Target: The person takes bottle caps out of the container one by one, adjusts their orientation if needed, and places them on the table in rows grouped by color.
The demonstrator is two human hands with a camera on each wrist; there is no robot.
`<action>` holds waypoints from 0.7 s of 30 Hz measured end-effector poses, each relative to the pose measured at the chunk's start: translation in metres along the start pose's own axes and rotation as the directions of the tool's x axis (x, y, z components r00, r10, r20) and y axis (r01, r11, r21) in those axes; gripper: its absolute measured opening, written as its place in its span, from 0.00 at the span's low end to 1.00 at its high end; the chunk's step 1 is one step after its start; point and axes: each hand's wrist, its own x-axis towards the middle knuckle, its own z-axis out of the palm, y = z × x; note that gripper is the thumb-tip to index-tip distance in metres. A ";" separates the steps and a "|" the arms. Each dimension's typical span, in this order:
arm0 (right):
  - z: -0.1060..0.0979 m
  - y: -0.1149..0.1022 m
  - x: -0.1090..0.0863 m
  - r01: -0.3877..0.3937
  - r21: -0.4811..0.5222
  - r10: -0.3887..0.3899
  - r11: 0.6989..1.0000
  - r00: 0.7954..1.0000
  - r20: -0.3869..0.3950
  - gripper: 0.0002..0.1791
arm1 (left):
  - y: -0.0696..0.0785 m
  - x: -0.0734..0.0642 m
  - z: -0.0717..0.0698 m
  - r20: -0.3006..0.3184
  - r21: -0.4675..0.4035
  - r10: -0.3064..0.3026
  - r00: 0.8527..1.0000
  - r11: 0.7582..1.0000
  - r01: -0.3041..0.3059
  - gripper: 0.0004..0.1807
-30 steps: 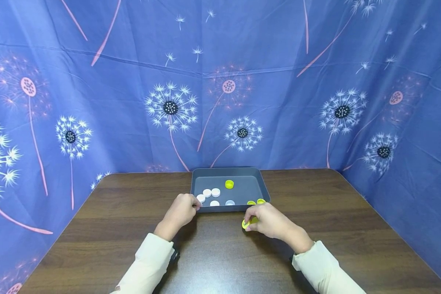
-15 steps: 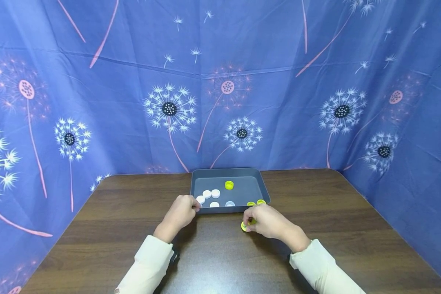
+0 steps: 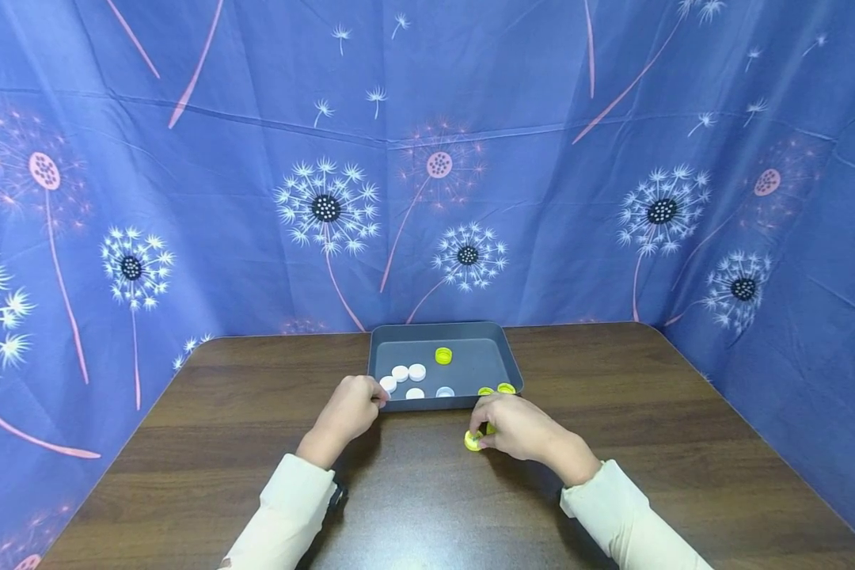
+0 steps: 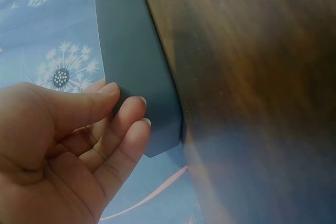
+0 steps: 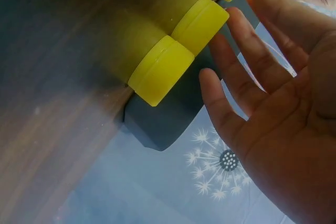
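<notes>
In the head view a shallow grey tray (image 3: 427,405) stands at the back of the table with white caps (image 3: 400,373) and yellow caps (image 3: 443,356) in it. My left hand (image 3: 351,412) grips the tray's front left corner; the left wrist view shows its thumb and fingers at the wall (image 4: 136,51). In front of the tray, close over the table, my right hand (image 3: 516,427) pinches a yellow bottle cap (image 3: 473,442) between thumb and finger. The right wrist view shows two more yellow caps (image 5: 161,71) side by side on the table by the other fingers.
The wooden table (image 3: 427,507) reaches back to a blue curtain (image 3: 541,158) with dandelion prints, right behind the tray. A bluish-white cap (image 3: 445,392) lies near the tray's front wall, and two yellow caps (image 3: 506,388) lie near its front right corner.
The pinched yellow cap has shifted slightly toward me and to the left, and now shows its flat face more. My left hand has stayed at the tray corner.
</notes>
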 end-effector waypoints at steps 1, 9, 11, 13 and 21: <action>0.000 0.000 0.000 0.000 -0.006 0.000 1.000 1.000 -0.009 0.08 | 0.000 0.000 0.000 -0.005 0.005 0.007 1.000 1.000 -0.007 0.08; 0.000 -0.001 -0.002 0.076 0.018 -0.075 0.997 0.997 -0.018 0.08 | 0.000 0.001 0.000 -0.005 0.015 0.012 1.000 1.000 -0.012 0.08; 0.000 0.000 -0.003 0.085 0.002 -0.085 0.996 0.996 -0.025 0.09 | 0.000 0.001 0.000 -0.004 0.012 0.009 1.000 1.000 -0.009 0.08; 0.000 0.001 -0.003 0.078 0.000 -0.078 0.997 0.997 -0.028 0.11 | -0.001 0.001 0.001 -0.007 0.012 0.012 1.000 1.000 -0.012 0.08; 0.001 0.004 -0.001 0.104 0.030 -0.104 0.994 0.994 -0.017 0.12 | -0.002 0.001 0.001 -0.004 0.006 0.013 1.000 1.000 -0.013 0.09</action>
